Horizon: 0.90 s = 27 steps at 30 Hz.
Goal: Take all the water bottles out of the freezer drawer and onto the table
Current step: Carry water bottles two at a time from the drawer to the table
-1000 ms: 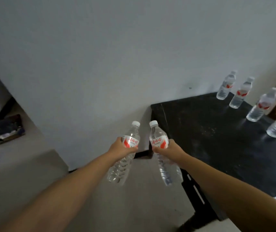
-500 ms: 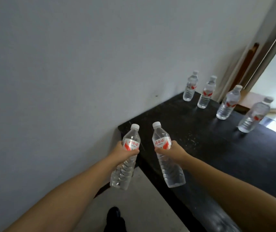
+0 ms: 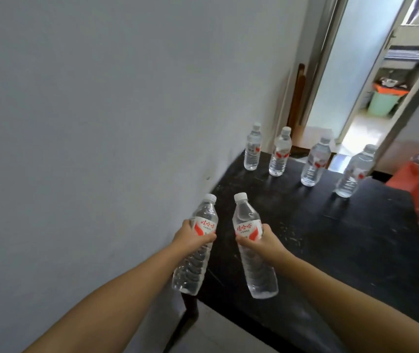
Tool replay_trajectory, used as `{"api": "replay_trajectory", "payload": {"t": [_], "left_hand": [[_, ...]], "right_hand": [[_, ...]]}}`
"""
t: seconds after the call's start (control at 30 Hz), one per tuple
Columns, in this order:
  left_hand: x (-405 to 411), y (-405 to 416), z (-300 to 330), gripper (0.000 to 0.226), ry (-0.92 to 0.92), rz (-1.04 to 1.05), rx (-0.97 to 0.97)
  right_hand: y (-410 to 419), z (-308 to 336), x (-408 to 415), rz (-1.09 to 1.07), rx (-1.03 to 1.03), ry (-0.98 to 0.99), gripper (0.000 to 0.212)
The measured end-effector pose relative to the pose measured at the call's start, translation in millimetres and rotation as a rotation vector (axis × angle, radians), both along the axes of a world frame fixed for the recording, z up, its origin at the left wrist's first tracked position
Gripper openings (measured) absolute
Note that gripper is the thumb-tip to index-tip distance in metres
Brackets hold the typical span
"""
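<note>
Nearest to the camera, two bare forearms are reaching forward and slightly up, almost parallel, each one carrying a water bottle by its middle. The left hand [image 3: 193, 239] is wrapping its fingers round the left bottle [image 3: 197, 247] just under the red and white label. This bottle is leaning a little to the right, and its base is hanging over the near left corner of the black table [image 3: 356, 250], close to the grey wall [image 3: 101, 110]. The right hand [image 3: 263, 242] is gripping the right bottle [image 3: 253, 247] in the same way, fingers closed round the waist. Its base is hanging above the table top and not touching it.

To finish this step well, I think both bottles should be brought further in from the edge, turned upright, and lowered until the bases are standing flat before the fingers are letting go. The left one needs more care, because it is partly beyond the corner.

Further away, four standing bottles [image 3: 279, 154] are forming a loose row at the far side of the table, well apart from the hands. Behind them a doorway [image 3: 371, 85] is opening to a bright room. The freezer drawer is not in view.
</note>
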<state>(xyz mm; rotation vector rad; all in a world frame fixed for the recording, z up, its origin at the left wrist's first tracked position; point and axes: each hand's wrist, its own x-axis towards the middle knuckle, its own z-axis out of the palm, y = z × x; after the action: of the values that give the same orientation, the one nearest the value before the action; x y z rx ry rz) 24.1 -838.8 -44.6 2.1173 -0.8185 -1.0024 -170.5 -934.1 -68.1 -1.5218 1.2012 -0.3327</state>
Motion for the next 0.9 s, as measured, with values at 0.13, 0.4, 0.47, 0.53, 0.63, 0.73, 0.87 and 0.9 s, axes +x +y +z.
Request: {"api": "replay_trajectory", "payload": {"t": [0.13,0.4,0.47,0.53,0.63,0.73,0.87,0.9], "left_hand": [[1,-42,-9,0.083,0.024,-0.062,0.002],[8,-162,-13,0.075,0.007,-0.183,-0.085],[11,-193,-14,0.07,0.006,-0.187,-0.115],[16,-225,-17,0.066,0.014,-0.183,-0.144],[21,-266,-22,0.06,0.014,-0.143,-0.201],[24,-296,-31,0.049,0.015,-0.104,-0.296],[30,-323,-50,0.053,0.005,-0.129,-0.375],[30,-326,-55,0.055,0.014,-0.135,-0.383]], "right_hand": [[-27,-3,-7,-0.096,-0.044,-0.034,0.067],[-137,-15,-2,-0.332,-0.062,-0.044,0.068],[-162,-17,3,-0.394,-0.076,-0.067,0.066],[-190,-24,9,-0.419,-0.086,-0.096,0.067],[-222,-33,19,-0.418,-0.096,-0.134,0.068],[-243,-44,30,-0.424,-0.123,-0.157,0.067],[-261,-58,41,-0.481,-0.159,-0.17,0.066],[-263,-60,42,-0.485,-0.17,-0.172,0.066]]}}
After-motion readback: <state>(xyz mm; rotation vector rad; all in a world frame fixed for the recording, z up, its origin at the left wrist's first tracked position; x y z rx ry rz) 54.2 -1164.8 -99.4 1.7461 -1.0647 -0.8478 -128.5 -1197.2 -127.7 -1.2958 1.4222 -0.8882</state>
